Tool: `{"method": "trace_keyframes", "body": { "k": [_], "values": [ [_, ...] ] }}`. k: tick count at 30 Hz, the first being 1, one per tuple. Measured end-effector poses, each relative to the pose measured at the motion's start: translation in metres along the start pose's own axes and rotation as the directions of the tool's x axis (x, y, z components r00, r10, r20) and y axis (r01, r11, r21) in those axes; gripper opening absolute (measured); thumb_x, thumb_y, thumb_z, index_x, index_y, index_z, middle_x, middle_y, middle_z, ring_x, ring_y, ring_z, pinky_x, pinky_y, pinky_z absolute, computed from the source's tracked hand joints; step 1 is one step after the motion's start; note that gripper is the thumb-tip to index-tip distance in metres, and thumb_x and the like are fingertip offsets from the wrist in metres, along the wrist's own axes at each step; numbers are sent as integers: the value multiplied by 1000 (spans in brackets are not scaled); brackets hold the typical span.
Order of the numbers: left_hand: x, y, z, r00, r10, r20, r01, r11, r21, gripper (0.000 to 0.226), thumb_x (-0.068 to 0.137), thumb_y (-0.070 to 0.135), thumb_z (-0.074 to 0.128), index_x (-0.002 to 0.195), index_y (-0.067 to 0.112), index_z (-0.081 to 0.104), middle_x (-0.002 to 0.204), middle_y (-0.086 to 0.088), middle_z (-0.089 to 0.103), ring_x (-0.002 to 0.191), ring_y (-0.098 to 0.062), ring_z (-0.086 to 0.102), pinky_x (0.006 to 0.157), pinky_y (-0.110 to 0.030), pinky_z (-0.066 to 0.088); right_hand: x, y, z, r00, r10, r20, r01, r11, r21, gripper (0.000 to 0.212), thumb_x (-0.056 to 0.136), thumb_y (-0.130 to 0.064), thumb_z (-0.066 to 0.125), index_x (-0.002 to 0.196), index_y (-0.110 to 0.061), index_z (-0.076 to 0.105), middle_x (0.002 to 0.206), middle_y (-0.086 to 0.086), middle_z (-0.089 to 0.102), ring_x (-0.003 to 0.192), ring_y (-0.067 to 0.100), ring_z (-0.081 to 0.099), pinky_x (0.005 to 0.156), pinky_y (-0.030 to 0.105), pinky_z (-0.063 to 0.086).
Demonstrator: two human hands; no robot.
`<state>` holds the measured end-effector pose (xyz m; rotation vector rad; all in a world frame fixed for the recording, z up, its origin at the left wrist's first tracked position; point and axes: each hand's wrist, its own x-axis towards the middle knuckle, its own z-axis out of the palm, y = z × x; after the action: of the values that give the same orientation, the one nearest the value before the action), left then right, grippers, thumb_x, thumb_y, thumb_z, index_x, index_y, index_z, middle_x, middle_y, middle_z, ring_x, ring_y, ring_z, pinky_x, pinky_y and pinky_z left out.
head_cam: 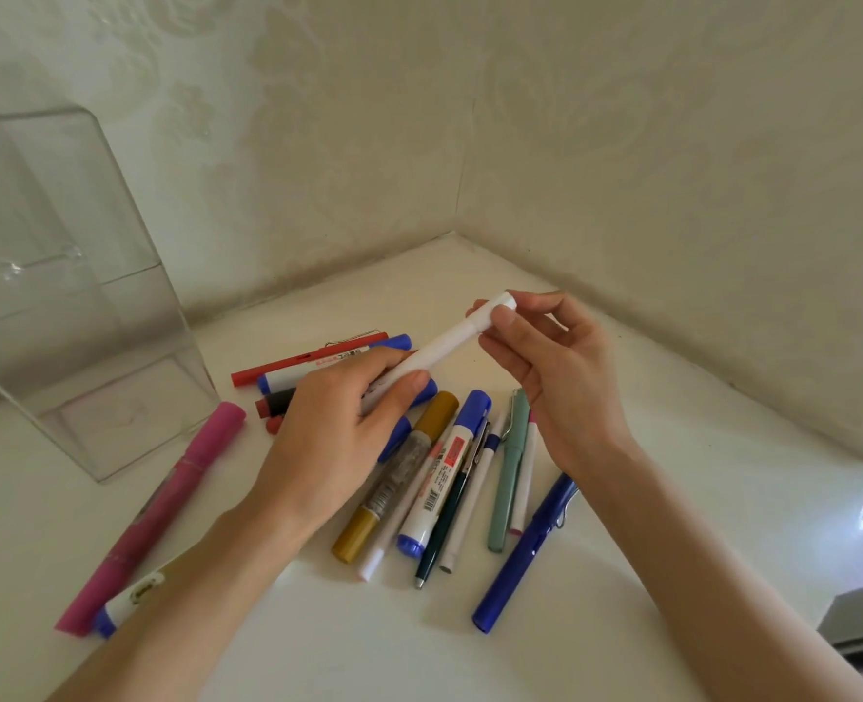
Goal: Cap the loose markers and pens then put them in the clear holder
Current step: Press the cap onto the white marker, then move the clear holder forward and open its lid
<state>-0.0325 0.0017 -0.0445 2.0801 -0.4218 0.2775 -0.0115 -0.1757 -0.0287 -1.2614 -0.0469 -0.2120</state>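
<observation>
While both hands work one white marker (444, 347) above the pile, the capping step looks to be in hand. Left hand (338, 428) wraps the barrel's lower end, fingers and thumb closed round it. Right hand (546, 367) pinches the white cap (500, 302) at the upper end between thumb and fingertips, remaining fingers loosely curled. Cap sits in line with the barrel; cannot tell whether it is fully seated.

Landmark: the white marker, held tilted, cap end up and away from the person.

- Directly beneath it on the bench (318, 625): fanned pile of pens. Gold marker (399, 473), blue-capped whiteboard marker (444, 473), dark green pen (449, 519), pale green pen (510, 473), navy pen (525, 549) furthest right.
- Beyond its lower end, partly hidden by the left hand: red pen (308, 364) and further blue-capped markers.
- Well to its left: pink marker (166, 509) lying alone, with a small white and blue marker at its near end.
- Far left of it, against the wall: clear holder (75, 296), upright, nothing visible inside.

Judgement: early in the task, with no pen yet in the holder. Next move calls for a firm push along the barrel's axis until the cap seats, then a carry leftward to the holder's open top, dropped in end first.
</observation>
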Motion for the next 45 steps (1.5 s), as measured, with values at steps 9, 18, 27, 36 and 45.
{"method": "trace_keyframes", "body": {
  "k": [9, 18, 27, 36, 45],
  "values": [
    [-4, 6, 2, 1000, -23, -7, 23, 998, -53, 32, 86, 40, 45, 102, 21, 65, 68, 5, 62, 64, -4, 58, 56, -9, 42, -5, 4, 8, 997, -74, -28, 75, 997, 25, 7, 84, -1, 60, 84, -7, 62, 89, 12, 72, 92, 29, 69, 80, 35, 57],
    [-3, 24, -9, 993, -22, 119, 3, 987, 160, 60, 81, 62, 27, 115, 24, 58, 100, 10, 65, 85, 2, 61, 75, -20, 52, 25, -22, -21, 990, -58, -131, 16, 953, -301, 5, 85, -6, 61, 89, -9, 64, 71, 8, 64, 64, 20, 62, 60, 29, 53],
    [-61, -1, -84, 956, -43, -290, 93, 983, 161, 10, 84, 25, 61, 87, 34, 66, 80, 14, 66, 71, -6, 60, 60, -4, 40, 17, -1, -74, 977, 29, -211, -206, 377, -903, 17, 85, -29, 62, 92, -14, 66, 77, 8, 67, 60, 20, 60, 58, 27, 45],
    [-101, -23, -126, 861, -72, -504, 163, 977, 139, 3, 83, 25, 63, 82, 28, 63, 75, 10, 65, 66, -11, 61, 56, -6, 40, 15, 5, -46, 987, -1, -162, -162, -56, -985, 42, 95, -42, 40, 115, -9, 57, 113, 18, 59, 103, 35, 54, 76, 36, 42],
    [-74, -25, -154, 835, -170, -523, 136, 985, -104, 85, 67, 52, 62, 141, 34, 24, 146, 7, 28, 126, -8, 37, 101, -29, 36, -20, -30, 123, 866, -23, 500, 338, 763, -551, 32, 93, -43, 47, 123, -34, 52, 113, -24, 55, 95, -17, 52, 72, 3, 41]
  ]
}}
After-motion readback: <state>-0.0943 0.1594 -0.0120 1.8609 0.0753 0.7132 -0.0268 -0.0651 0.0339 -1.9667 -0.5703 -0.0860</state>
